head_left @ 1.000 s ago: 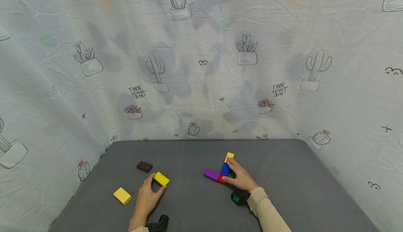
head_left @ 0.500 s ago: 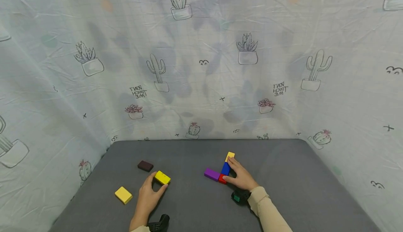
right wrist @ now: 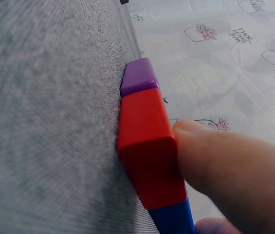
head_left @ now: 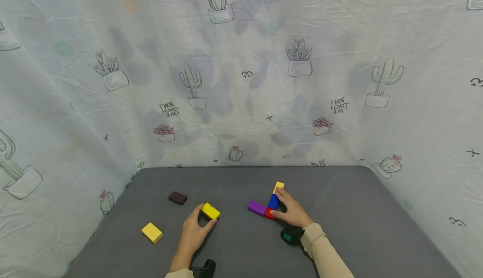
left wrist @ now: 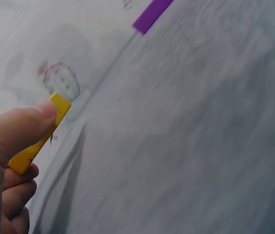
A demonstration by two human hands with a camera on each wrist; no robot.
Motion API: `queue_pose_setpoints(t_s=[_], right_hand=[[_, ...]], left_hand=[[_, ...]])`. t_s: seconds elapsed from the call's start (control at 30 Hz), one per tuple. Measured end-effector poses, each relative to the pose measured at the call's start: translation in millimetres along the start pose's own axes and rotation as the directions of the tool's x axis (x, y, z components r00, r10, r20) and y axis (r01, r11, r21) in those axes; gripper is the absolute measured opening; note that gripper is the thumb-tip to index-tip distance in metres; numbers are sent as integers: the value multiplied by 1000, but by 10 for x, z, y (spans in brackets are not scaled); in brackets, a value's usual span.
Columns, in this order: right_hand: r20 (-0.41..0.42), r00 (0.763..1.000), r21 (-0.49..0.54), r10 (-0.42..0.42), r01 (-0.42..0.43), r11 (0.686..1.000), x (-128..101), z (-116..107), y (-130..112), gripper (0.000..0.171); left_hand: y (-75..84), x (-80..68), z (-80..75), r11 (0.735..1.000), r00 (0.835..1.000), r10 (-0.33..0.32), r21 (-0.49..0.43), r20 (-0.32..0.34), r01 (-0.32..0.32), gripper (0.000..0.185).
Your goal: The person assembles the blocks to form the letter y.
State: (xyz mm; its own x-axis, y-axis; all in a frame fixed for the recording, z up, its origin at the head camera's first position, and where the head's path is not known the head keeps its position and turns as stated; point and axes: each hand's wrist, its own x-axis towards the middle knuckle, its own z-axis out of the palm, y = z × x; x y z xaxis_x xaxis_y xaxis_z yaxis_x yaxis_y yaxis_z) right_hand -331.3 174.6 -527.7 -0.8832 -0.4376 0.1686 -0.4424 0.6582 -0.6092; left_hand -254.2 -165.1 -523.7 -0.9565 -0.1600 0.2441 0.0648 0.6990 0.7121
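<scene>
spread across the lower middle of the head view, a grey table (head_left: 339,227), backed and flanked by a pale cloth printed with cacti (head_left: 241,81). taken as landmark, the blue block (head_left: 273,201) near the table's centre.

just right of the blue block, the right hand (head_left: 292,211), fingers stretched along the row, one fingertip at the small yellow block (head_left: 279,186) beyond the blue block, thumb pressed on the red block (head_left: 269,214) at its near end; in the right wrist view, thumb (right wrist: 225,165) flat against the red block's (right wrist: 149,146) side, nothing gripped. well left of the blue block, the left hand (head_left: 194,232), pinching a yellow block (head_left: 210,211) between thumb and fingers; in the left wrist view, thumb (left wrist: 25,126) on the yellow block's (left wrist: 40,131) top edge, fingers curled beneath.

farther left of the blue block and nearer the camera, a flat yellow block (head_left: 152,232), lying alone. touching the red block on its left, a purple block (head_left: 257,207), the three forming an l. far left of the blue block, near the back, a dark brown block (head_left: 177,197).
</scene>
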Motion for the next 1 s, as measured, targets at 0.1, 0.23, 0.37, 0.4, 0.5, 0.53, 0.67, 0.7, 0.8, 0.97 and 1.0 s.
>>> queue_pose_setpoints(t_s=[0.1, 0.23, 0.37, 0.4, 0.5, 0.53, 0.67, 0.7, 0.8, 0.97, 1.0], right_hand=[[3, 1000, -2, -2, 2, 1000, -4, -6, 2, 81], [4, 1000, 1, 4, -4, 1000, -9, -8, 4, 81], [-5, 1000, 1, 6, -6, 1000, -5, -10, 3, 81], [-5, 1000, 3, 3, -3, 1000, -4, -11, 0, 81], [3, 1000, 9, 1, -1, 1000, -5, -14, -12, 81], [6, 1000, 5, 5, -5, 1000, -7, -14, -10, 81], [2, 1000, 3, 19, -19, 1000, -17, -22, -6, 81], [-5, 1000, 2, 18, -18, 1000, -17, -23, -4, 80], [-14, 1000, 4, 1, -1, 1000, -10, -23, -4, 80], [-1, 1000, 3, 0, 0, 1000, -3, -4, 3, 80], [-2, 1000, 4, 1, -1, 1000, -4, 1, 6, 80]], left_hand=[[58, 16, 47, 1000, 1000, 11, -14, -3, -11, 69], [114, 55, 97, 999, 999, 33, -24, -30, -34, 70], [171, 103, 149, 997, 997, 56, -41, -53, -58, 69], [186, 113, 166, 997, 997, 58, -51, -55, -61, 69], [228, 142, 229, 995, 995, 69, -69, -65, -74, 68], [243, 153, 260, 994, 995, 74, -76, -64, -78, 68], [317, 199, 382, 990, 992, 102, -95, -68, -108, 67], [335, 211, 411, 989, 992, 106, -100, -64, -113, 67], [378, 243, 484, 987, 992, 111, -109, -61, -117, 67], [422, 279, 579, 988, 993, 109, -110, -41, -113, 67], [430, 283, 596, 987, 993, 109, -111, -37, -113, 67]])
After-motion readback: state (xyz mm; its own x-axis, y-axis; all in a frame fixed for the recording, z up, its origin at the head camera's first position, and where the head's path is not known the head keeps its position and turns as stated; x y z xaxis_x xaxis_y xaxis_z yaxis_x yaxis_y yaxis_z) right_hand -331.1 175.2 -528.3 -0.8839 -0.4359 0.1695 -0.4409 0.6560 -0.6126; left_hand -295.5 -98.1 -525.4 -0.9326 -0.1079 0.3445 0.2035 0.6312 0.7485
